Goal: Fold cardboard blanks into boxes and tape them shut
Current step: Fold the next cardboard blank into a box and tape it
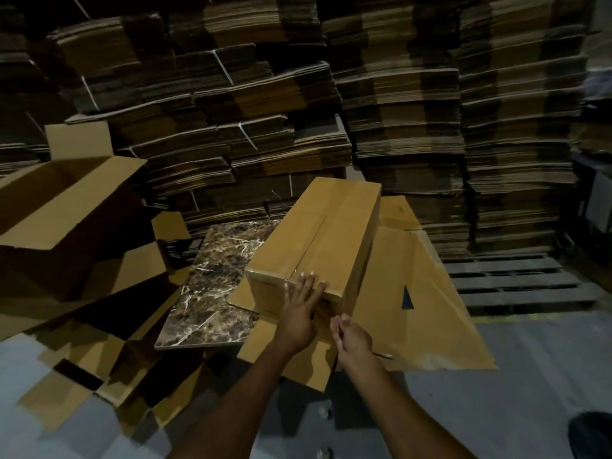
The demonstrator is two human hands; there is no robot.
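Note:
A long brown cardboard box lies in the middle of the head view, its top flaps closed along a centre seam with clear tape on it. My left hand presses flat with straight fingers on the box's near end, over the corner edge. My right hand hovers just right of it below the box end, fingers straight and together, holding nothing that I can see. The box rests on flat cardboard blanks that spread to the right.
A dark marble-patterned slab lies left of the box. An open erected box stands at the left, with loose blanks on the grey floor. Tall stacks of bundled flat cardboard fill the background. A wooden pallet sits at the right.

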